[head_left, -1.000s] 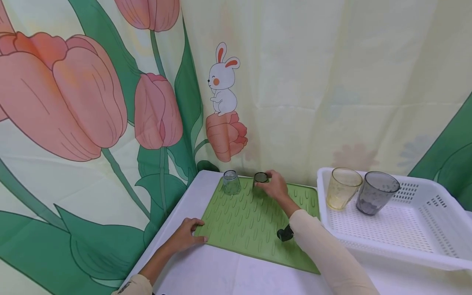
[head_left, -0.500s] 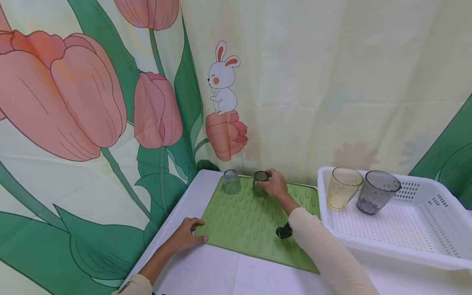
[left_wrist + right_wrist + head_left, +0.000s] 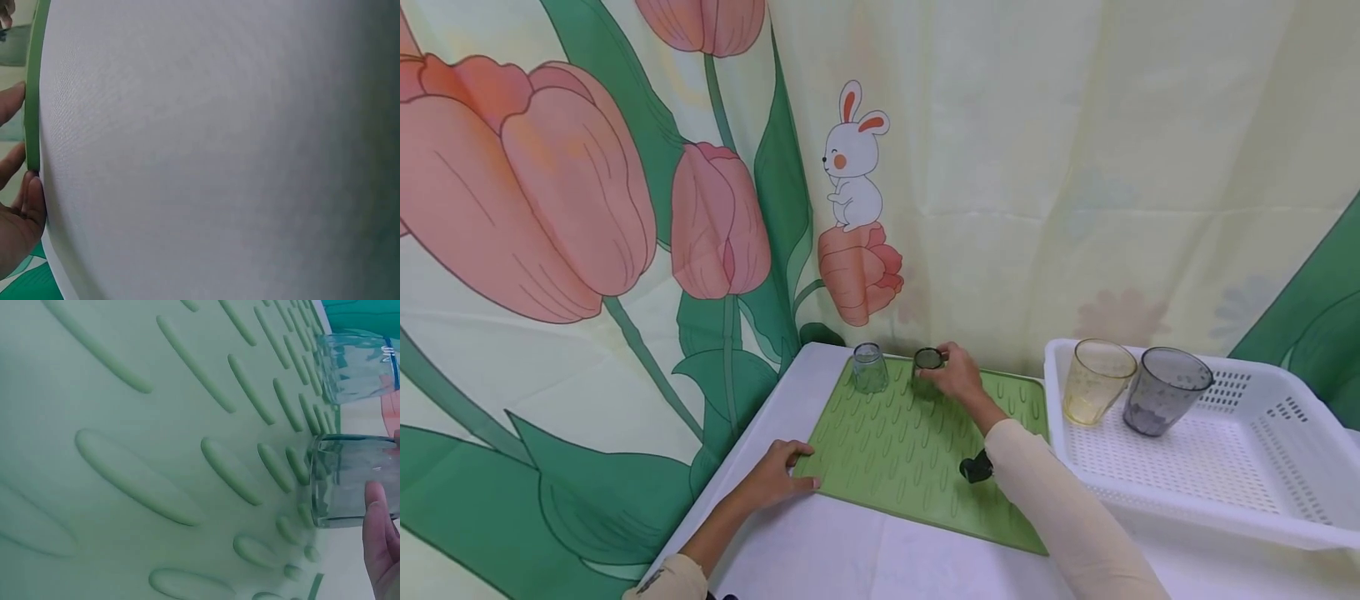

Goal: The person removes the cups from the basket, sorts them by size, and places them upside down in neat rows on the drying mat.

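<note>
In the head view, a green ribbed mat (image 3: 880, 450) lies on the white-covered table. My left hand (image 3: 778, 477) rests at its near left corner, thumb and fingers spread along the edges; fingers (image 3: 31, 200) also touch the rim in the left wrist view. Near the mat's back edge, my right hand (image 3: 957, 373) holds a dark-tinted drinking glass (image 3: 928, 382) between thumb and fingers. That glass (image 3: 344, 481) appears bottom up, its rim against the mat in the right wrist view. To its left stands a bluish clear glass (image 3: 870, 371), upside down.
A white perforated plastic basket (image 3: 1195, 492) stands right of the mat, holding a yellow glass (image 3: 1099, 383) and a grey glass (image 3: 1167, 392), both mouth up. A curtain with tulips and a rabbit (image 3: 854, 167) hangs directly behind the table.
The view has shifted very slightly. Both hands keep their places, the right still holding the dark glass on the mat.
</note>
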`<state>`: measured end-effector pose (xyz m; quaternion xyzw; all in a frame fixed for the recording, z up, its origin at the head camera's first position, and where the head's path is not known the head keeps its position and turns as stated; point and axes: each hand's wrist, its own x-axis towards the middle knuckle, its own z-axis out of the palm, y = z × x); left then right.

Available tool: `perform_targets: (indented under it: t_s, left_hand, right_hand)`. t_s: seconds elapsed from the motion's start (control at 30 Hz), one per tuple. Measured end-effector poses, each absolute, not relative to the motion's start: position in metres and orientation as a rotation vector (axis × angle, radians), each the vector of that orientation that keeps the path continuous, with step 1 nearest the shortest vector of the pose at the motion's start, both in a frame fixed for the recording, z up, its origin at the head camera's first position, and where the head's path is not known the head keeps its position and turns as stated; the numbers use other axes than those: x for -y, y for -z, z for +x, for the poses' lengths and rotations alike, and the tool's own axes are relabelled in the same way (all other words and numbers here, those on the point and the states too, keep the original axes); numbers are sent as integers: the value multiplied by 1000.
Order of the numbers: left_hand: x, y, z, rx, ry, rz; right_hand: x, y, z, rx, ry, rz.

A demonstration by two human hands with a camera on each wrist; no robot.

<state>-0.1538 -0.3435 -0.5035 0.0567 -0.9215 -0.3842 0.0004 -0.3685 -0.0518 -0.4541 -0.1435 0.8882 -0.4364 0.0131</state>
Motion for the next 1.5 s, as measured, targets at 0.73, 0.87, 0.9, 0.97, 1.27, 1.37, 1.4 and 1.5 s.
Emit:
perform_targets:
  t_s: [0.73,0.87,0.9,0.97,1.27,1.37,1.4,1.5]
  left_hand:
    - [344,503,-157,2912,1189,158]
    - [345,503,-157,2918,1190,171]
    - [345,503,-158,2920,1186,174]
    - [344,503,-158,2922,1184,184]
    - [339,495,-158,2925,1158,194]
    - [337,490,-159,2914,1158,196]
    - [337,488,-159,2908,1164,193]
    - [335,485,-162,2895,1182,179]
  right_hand:
    - [45,443,-365,-2709,1366,-558]
    - [42,437,-362,-2697,1366,-558]
    - [41,436,-362,-2698,1367,-558]
    - [37,433,-361,-2696,1377,-553]
    - [19,428,-355,-2679,1421,-576]
    - [14,424,-352,-2688,1412,-592]
    - [12,422,-350,-2692,1412,-592]
    - [8,416,-345,-2695,1408,-595]
